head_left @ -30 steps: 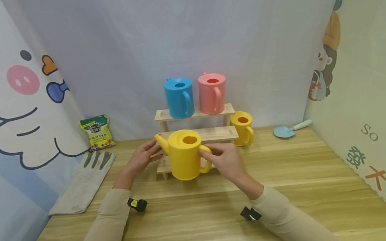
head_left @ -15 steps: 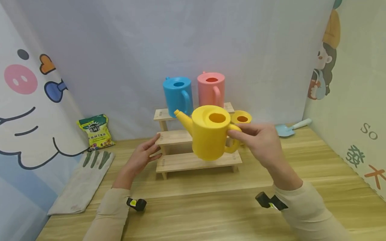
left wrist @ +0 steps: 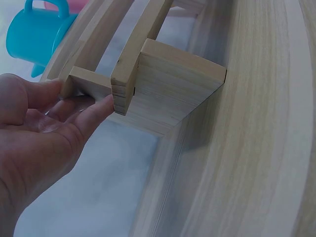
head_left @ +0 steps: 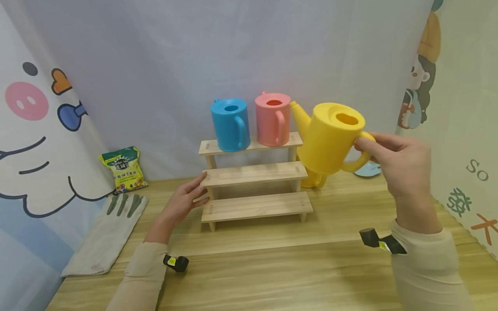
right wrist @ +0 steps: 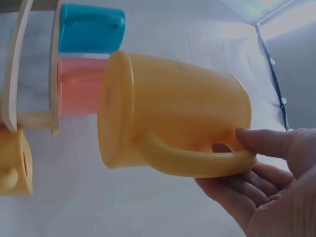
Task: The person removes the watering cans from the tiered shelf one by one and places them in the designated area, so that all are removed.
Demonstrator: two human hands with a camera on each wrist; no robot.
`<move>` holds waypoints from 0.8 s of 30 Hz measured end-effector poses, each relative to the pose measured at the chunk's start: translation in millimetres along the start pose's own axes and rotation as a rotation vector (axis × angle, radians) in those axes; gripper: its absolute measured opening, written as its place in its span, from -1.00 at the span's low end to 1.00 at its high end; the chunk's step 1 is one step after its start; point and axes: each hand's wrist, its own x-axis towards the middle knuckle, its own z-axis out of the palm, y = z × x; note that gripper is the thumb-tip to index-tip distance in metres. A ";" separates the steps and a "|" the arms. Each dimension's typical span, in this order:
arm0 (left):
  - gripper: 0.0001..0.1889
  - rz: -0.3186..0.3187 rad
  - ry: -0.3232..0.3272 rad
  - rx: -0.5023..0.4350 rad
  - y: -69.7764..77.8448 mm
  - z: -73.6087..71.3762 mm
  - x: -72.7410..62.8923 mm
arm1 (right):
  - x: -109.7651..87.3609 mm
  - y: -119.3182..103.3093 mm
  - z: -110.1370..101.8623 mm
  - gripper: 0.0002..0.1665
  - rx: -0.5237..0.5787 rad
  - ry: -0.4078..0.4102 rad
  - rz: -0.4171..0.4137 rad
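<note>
Leaning in mid-air, a yellow watering can (head_left: 328,138) hangs to the right of a three-tier wooden stand (head_left: 254,174), its handle pinched by the right hand (head_left: 406,162). The left hand (head_left: 180,203) grips the stand's left end at the middle tier. A blue can (head_left: 229,129) and a pink can (head_left: 268,123) stand on the top tier; a second yellow can (head_left: 309,179) sits partly hidden on the tabletop (head_left: 268,276). Farther left is a packet (head_left: 126,170).

1. Left sleeve (head_left: 145,270): long, plain beige, creased toward the cuff
2. Right sleeve (head_left: 426,261): matching beige, soft folds
3. Left wrist device (head_left: 181,264): black, compact, yellow patch (head_left: 172,261)
4. Right wrist device (head_left: 368,238): black, angular, yellow-green marking (head_left: 384,246)
</note>
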 end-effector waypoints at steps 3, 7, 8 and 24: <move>-0.44 -0.003 0.002 -0.002 0.8 0.0 -0.1 | 7.7 2.1 -6.1 -0.67 0.080 0.042 0.022; -0.44 -0.009 0.005 0.001 2.8 0.7 -0.6 | 15.6 6.6 -10.7 -0.66 0.025 0.072 0.042; -0.44 -0.010 0.006 0.001 3.1 0.9 -0.7 | 17.4 8.2 -11.4 -0.65 -0.003 0.079 0.045; -0.44 0.003 -0.009 -0.021 2.1 0.4 -0.8 | 56.1 63.0 -15.2 -0.61 -0.190 0.104 0.164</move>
